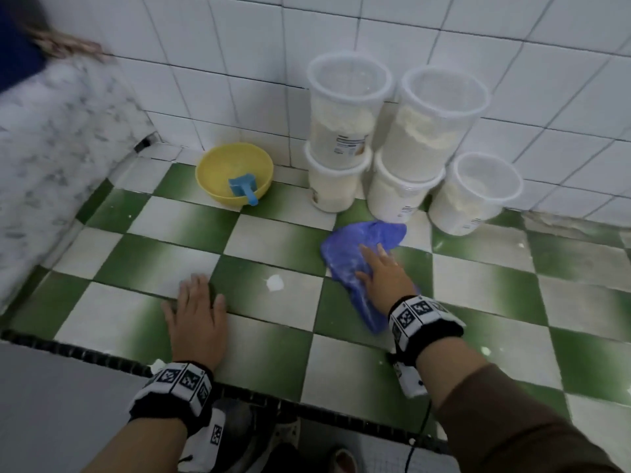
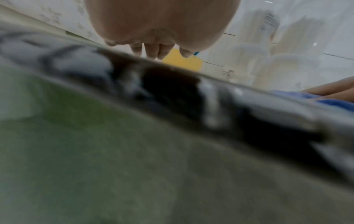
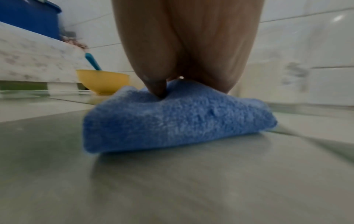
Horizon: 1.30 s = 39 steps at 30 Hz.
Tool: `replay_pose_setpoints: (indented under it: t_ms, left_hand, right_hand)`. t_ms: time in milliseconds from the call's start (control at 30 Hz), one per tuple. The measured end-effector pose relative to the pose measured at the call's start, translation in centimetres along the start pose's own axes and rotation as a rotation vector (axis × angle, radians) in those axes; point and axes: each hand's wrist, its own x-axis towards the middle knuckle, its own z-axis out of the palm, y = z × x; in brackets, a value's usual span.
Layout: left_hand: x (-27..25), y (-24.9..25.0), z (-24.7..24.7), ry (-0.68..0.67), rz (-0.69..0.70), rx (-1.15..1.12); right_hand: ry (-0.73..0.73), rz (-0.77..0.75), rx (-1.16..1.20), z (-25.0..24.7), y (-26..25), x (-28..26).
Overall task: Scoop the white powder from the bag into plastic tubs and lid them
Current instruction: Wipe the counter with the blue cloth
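Your right hand [image 1: 384,273] lies flat, fingers straight, pressing the blue cloth [image 1: 358,264] on the desk [image 1: 273,353]. Left hand [image 1: 198,317] flat, holds nothing. Beyond the cloth: five filled, lidded tubs [image 1: 433,131]; scoop [image 1: 243,189] in yellow bowl [image 1: 211,165]. Filling looks done; wiping remains, powder spot [image 1: 275,283] between hands.

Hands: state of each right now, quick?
Left hand: open, flat on the checkered tiled counter, holding nothing.
Right hand: open, fingers straight, pressing the blue cloth onto the counter.
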Motion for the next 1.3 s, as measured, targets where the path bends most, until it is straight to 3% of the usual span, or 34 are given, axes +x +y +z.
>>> replay_pose_setpoints:
  t_ms: [200, 300, 433, 533, 833, 900, 1100, 1300]
  left_hand:
    - [2.6, -4.2, -2.2, 0.049, -0.088, -0.027]
    - [3.7, -5.9, -3.1, 0.075, -0.119, -0.027]
    - [4.6, -7.7, -3.8, 0.066, -0.124, -0.025]
    - [4.9, -9.0, -4.3, 0.076, -0.126, -0.058]
    - [5.7, -13.4, -5.7, 0.251, -0.219, -0.253]
    - [5.7, -14.4, -6.1, 0.277, -0.233, -0.267]
    - [5.2, -16.5, -6.6, 0.246, -0.227, -0.304]
    - [4.9, -17.1, -6.9, 0.234, -0.217, -0.356]
  right_hand:
    - [-0.143, -0.316, 0.0, 3.3, -10.9, 0.4]
    - [-0.234, -0.483, -0.018, 4.7, -12.3, -0.7]
    - [-0.144, -0.383, 0.04, 3.6, -11.3, 1.5]
    - [-0.089, -0.292, 0.018, 2.8, -13.3, 3.9]
    - [-0.27, -0.633, -0.156, 6.9, -26.6, 5.0]
    - [-0.27, -0.641, -0.148, 7.2, -28.8, 6.2]
    - [-0.21, -0.471, -0.141, 7.5, -33.7, 12.3]
    - [-0.35, -0.647, -0.315, 7.8, -38.5, 13.5]
